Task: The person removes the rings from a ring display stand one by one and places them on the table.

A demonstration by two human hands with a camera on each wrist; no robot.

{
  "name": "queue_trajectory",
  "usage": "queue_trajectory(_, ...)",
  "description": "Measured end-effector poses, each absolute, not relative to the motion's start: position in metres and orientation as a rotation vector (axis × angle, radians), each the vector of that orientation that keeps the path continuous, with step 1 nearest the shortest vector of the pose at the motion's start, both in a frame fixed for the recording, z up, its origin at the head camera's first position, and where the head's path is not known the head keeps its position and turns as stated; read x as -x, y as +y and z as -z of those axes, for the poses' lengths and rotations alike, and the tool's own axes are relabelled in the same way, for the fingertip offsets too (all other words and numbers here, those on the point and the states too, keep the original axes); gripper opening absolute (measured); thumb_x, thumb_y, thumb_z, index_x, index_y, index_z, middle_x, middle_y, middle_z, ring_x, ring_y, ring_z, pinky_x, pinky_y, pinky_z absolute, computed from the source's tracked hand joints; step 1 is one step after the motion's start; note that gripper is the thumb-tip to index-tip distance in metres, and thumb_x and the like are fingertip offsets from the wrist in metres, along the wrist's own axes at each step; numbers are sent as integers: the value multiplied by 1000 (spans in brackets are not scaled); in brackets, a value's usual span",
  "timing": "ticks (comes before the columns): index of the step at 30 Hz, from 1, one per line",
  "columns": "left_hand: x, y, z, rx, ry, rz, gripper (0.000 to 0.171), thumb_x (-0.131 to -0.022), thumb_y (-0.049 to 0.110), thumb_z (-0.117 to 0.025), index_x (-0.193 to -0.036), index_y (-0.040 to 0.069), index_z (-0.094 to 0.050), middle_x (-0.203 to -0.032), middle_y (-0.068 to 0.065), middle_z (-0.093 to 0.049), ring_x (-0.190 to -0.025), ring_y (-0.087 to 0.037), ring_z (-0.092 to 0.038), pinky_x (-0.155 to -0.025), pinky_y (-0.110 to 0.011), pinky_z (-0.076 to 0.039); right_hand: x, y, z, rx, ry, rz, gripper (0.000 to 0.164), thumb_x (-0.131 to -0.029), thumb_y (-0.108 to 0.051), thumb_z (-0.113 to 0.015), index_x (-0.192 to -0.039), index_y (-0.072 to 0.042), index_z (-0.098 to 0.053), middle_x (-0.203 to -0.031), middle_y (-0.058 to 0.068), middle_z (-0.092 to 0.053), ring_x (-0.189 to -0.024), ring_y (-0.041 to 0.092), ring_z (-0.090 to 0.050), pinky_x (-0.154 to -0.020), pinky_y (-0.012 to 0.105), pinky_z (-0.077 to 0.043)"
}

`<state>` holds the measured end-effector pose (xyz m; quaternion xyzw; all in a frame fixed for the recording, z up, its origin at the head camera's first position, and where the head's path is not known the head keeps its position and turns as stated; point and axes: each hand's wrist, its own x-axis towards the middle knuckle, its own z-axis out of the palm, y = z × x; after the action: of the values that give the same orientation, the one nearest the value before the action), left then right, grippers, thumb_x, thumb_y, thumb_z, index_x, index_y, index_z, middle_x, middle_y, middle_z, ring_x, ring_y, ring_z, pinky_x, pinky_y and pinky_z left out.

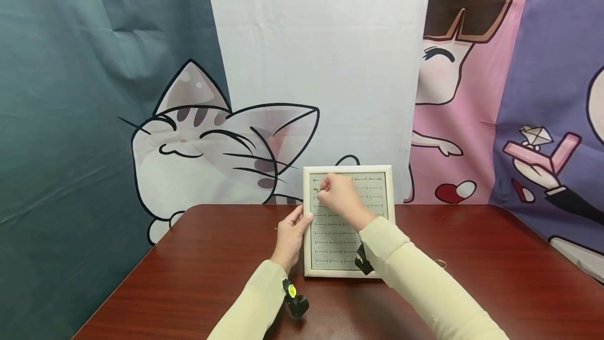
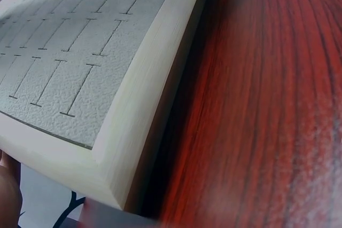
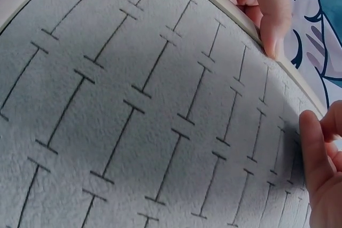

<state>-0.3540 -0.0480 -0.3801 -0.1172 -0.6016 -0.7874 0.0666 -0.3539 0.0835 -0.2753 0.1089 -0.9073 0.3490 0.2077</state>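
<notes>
A pale-framed display board (image 1: 335, 235) leans upright on the table, its grey padded face cut with rows of short I-shaped slits. My left hand (image 1: 290, 237) grips its left edge, the thumb (image 3: 272, 30) on the front of the frame and the other fingers partly hidden behind. At the board's upper left is my right hand (image 1: 341, 193), fingers curled, pinching a tiny gold-coloured piece (image 1: 318, 189) whose kind is too small to tell. In the right wrist view, the right hand (image 3: 323, 169) is close against the slit surface, and its fingertips cover what they hold.
The board stands on a reddish-brown wooden table (image 1: 189, 277). A thin ring-like piece (image 1: 441, 263) lies to the right, partly behind the right sleeve. A tiny gold speck (image 1: 276, 228) shows beside the left hand. Behind hangs a cartoon-printed cloth (image 1: 311, 67).
</notes>
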Motion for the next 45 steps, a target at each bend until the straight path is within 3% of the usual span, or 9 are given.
queue_trajectory(11,355,-50,379,370,-1842,2358,51,-90,15,-61,-136,1,-44,-129,-20,-53,-102,-12,-60,-81,-23,-52,353,77,278,-297,-2470,-858,6,-72,1,-59,-76,-3,-58,-71,7,-60,-60,15,-53,-52,22,-45)
queue_trajectory(22,355,-51,377,361,-1857,2339,49,-89,14,-62,-134,1,-47,-125,-21,-56,-93,-8,-62,-77,-22,-53,353,72,275,-267,-2495,-836,10,-73,3,-57,-70,-7,-54,-65,5,-56,-56,14,-50,-49,21,-42)
queue_trajectory(45,356,-51,378,347,-1863,2329,47,-89,13,-62,-132,1,-49,-123,-21,-57,-92,-9,-63,-76,-22,-53,349,74,275,-288,-2529,-802,10,-75,1,-58,-70,-6,-53,-65,5,-55,-58,15,-50,-49,21,-41)
